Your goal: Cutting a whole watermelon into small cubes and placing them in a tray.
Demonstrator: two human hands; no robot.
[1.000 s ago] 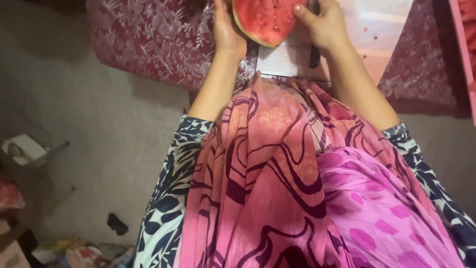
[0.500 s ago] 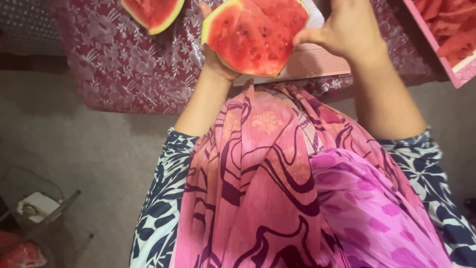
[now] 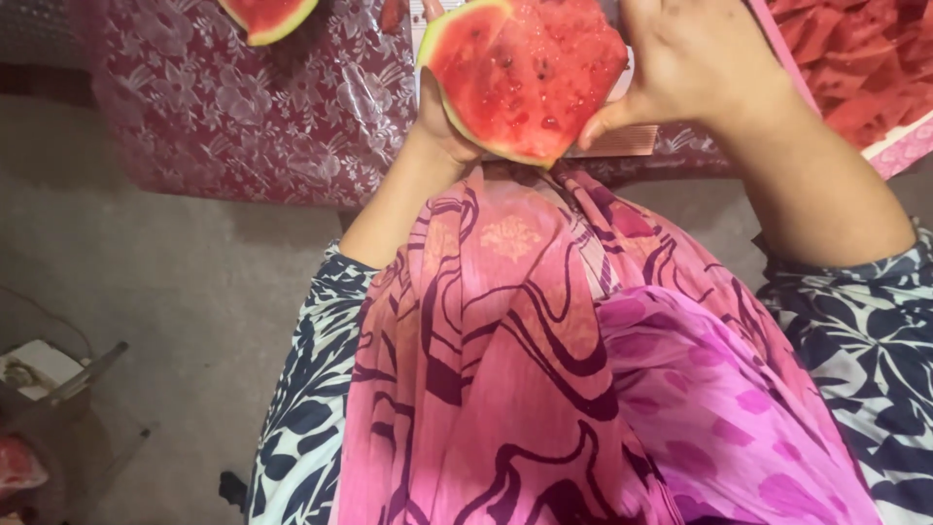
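Watermelon wedge in both hands' closed grip, floral-covered table, grey floor

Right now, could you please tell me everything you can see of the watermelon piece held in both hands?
The watermelon piece is a thick wedge with wet red flesh, scattered dark seeds and a thin green-and-pale rind along its left and lower edge. Its cut face is turned up toward the camera. The left hand cups the rind side; the right hand grips its right edge.

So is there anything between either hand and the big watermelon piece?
Nothing visible. The left hand cups the watermelon piece from below at its rind, and the right hand presses its right edge. Both are in direct contact.
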